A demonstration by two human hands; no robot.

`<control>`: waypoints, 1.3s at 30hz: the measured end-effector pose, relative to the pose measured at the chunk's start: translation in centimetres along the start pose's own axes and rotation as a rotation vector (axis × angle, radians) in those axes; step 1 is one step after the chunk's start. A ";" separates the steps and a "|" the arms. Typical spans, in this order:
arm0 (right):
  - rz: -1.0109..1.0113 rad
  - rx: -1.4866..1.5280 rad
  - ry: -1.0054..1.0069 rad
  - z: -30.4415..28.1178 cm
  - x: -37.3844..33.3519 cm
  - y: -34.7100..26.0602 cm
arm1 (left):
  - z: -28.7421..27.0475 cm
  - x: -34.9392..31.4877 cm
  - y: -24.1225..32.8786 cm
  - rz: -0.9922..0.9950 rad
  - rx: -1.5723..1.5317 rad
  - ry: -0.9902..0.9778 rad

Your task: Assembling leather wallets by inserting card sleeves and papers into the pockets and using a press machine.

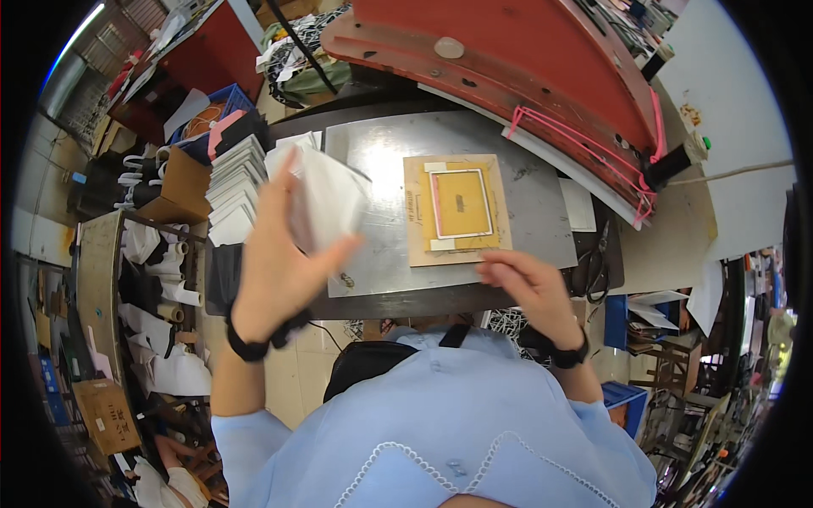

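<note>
My left hand (288, 233) is lifted over the left side of the metal plate (373, 275), blurred by motion. A white sheet (334, 195) is between its fingers and thumb, tilted up from the plate. On the plate lies a tan board (415, 229) with a yellow panel (468, 182) and a white rectangular frame (492, 227) on it. My right hand (525, 284) is at the board's lower right corner, its fingers curled and closed. Whatever they hold, if anything, is hidden.
Stacked white sheets (233, 186) fan out left of the plate, with black pieces (224, 271) below. A large red machine part (508, 51) with pink cord (584, 148) overhangs the far right. Black scissors (597, 267) lie at the table's right edge. A blue crate (229, 102) stands farther left.
</note>
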State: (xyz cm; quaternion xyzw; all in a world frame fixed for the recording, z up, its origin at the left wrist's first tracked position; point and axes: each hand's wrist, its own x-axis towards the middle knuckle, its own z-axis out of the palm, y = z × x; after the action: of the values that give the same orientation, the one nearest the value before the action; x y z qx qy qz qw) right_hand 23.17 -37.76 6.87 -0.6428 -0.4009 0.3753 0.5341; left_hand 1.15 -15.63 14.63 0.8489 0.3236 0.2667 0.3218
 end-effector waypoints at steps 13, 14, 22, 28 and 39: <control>0.150 0.273 -0.124 0.7 1.8 2.7 | 12.4 -3.5 -2.2 -0.387 -0.883 -0.338; 0.127 0.273 -0.125 0.5 1.7 2.7 | 12.5 -3.3 -2.1 -0.396 -0.917 -0.307; -0.116 -0.499 0.136 0.6 6.1 1.8 | 7.2 -1.6 -4.8 -0.378 -1.077 0.195; -0.253 -0.859 0.167 4.5 9.8 3.1 | 5.0 -3.8 -6.4 -0.422 -1.028 0.224; 0.029 -0.090 0.653 -9.7 -7.3 0.5 | 6.8 -3.7 -6.1 -0.544 -1.039 0.004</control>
State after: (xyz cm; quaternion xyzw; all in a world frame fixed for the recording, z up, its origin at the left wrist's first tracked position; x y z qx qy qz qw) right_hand 29.16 -48.26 8.20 -0.7579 -0.2155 0.1387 0.6000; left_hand 0.98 -17.26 4.88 0.4659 0.3573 0.2997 0.7520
